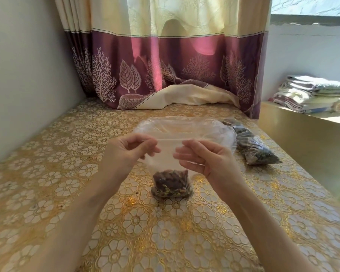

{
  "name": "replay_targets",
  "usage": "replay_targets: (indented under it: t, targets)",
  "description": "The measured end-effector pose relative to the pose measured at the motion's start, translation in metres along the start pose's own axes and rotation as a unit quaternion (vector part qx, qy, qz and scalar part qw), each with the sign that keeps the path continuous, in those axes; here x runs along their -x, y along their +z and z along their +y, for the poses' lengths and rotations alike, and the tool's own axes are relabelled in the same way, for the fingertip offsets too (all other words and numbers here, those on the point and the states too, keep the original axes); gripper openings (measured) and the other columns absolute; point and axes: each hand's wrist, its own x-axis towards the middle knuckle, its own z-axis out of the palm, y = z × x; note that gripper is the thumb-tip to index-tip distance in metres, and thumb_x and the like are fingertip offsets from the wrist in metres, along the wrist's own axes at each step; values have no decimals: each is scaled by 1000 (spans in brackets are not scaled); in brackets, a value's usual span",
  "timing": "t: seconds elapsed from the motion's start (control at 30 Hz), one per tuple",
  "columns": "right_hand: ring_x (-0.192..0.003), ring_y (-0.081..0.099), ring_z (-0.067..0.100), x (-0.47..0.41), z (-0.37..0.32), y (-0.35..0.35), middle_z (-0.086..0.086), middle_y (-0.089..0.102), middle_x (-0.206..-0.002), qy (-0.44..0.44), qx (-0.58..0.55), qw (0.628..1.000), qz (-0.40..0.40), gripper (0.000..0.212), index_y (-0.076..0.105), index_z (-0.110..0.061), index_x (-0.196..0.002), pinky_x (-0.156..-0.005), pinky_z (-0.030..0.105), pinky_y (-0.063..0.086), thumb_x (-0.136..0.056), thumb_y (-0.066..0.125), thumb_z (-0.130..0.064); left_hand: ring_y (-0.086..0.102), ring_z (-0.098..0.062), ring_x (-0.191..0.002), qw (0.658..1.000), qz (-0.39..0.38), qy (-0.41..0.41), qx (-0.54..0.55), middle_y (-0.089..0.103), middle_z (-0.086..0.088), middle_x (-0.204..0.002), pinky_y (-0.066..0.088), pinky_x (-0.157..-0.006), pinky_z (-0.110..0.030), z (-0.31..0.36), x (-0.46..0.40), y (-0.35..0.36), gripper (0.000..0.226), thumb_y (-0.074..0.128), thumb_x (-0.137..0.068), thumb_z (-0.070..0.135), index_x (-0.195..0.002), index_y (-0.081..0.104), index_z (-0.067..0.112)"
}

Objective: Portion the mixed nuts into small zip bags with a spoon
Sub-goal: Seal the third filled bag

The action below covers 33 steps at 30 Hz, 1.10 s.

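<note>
Two bare forearms reached in over the gold floral-patterned plastic tablecloth (47,173). The left hand (124,154) pinched the top strip of a small clear plastic zip bag (166,154) at its left end, fingers curled. The right hand (202,160) pinched the same strip at the right end, remaining fingers loosely fanned. The bag hung upright between both hands, its bottom touching the cloth, with a dark brown clump of mixed nuts (172,183) settled low inside. Behind it lay a large crumpled clear plastic bag (185,126). Right of that, filled bags of dark nuts (255,150) lay on the cloth. Maroon-and-cream leaf-print curtain (165,65) hung at the back; folded towels (310,93) were stacked far right.
</note>
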Motion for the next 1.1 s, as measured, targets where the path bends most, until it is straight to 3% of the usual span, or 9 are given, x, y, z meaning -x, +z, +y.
replay_targets:
  t: [0.27,0.47,0.67,0.73,0.87,0.93,1.03,1.1]
  targets:
    - [-77,72,23,-1,-6,-6,12,74,-81,4,-26,999,21,13,76,-9,-77,-57,21,55,-72,67,-17,68,-21,-77,997,-39,-45,53,73,-13,-81,56,-67,-22,-1,-4,-16,22,68,-67,23,-84,73,9]
    - [-71,71,16,2,-11,-7,8,74,-75,-39,60,996,48,8,75,-13,-73,-43,16,45,-75,67,-16,62,-4,-59,1000,-5,-4,-10,72,-4,-70,48,-57,-12,4,-2,-15,18,68,-66,19,-80,69,7]
    - [-63,66,10,3,-8,-3,3,71,-69,-74,113,988,81,5,66,-5,-83,-36,17,36,-87,62,-5,57,0,-55,998,-32,4,-53,71,3,-69,45,-54,-10,5,2,-11,19,64,-70,29,-81,68,14]
    - [-61,64,8,2,-7,-3,0,70,-68,-79,131,986,72,6,63,-6,-84,-37,17,37,-89,60,-6,58,-4,-59,997,-36,6,-65,71,4,-72,46,-56,-14,5,4,-8,16,62,-72,32,-81,68,20]
    - [-54,55,0,0,-7,-4,-6,67,-64,-87,192,975,70,7,66,-14,-81,-44,12,37,-86,64,-10,55,-38,-68,996,-15,29,-89,71,2,-75,40,-67,-41,5,5,-4,9,61,-83,19,-81,69,23]
    - [-53,53,-2,-1,-7,-5,-8,65,-63,-88,200,974,63,8,67,-16,-80,-46,10,37,-85,66,-10,55,-33,-67,994,-15,39,-97,70,1,-74,42,-63,-37,6,4,-3,6,63,-82,20,-80,69,21]
    - [-51,50,-1,0,-7,-5,-9,64,-61,-87,192,975,63,8,69,-16,-80,-46,10,37,-84,67,-10,53,-13,-60,994,-24,42,-98,67,5,-68,42,-52,-18,6,4,-3,4,66,-80,22,-80,68,18]
    - [-51,51,0,0,-7,-5,-9,63,-60,-92,189,975,72,8,69,-16,-78,-47,10,38,-83,68,-10,50,-5,-55,994,-23,44,-97,66,7,-65,39,-48,-12,6,5,-3,5,65,-80,21,-79,67,17]
